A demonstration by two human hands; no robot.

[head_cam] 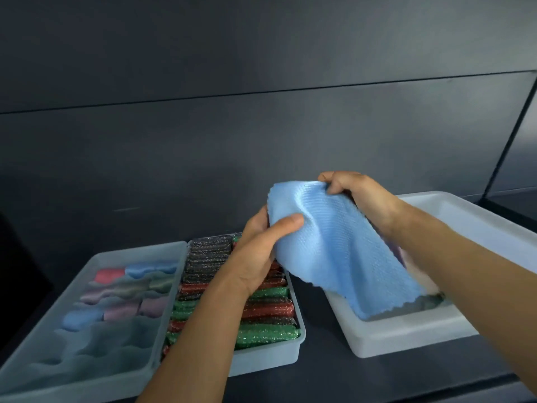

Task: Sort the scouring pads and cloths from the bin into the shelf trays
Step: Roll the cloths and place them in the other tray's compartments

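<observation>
Light-blue waffle-textured cloth with scalloped edges (334, 242) held above white plastic bin (406, 333); left hand (261, 245) and right hand (360, 196) fingers clamped on its top corners. Glittery scouring-pad tray (267, 353) just left, dark shelf (319, 370) strip between.

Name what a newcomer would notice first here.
A light blue cloth, held up centrally by both hands: the left hand grips its left edge, the right hand its top corner, over the white bin at right. Glittery scouring pads fill the middle tray beside the left tray of pastel cloths.

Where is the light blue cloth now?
In the head view, the light blue textured cloth is held right of centre by the left hand and right hand, over the white plastic bin.
</observation>
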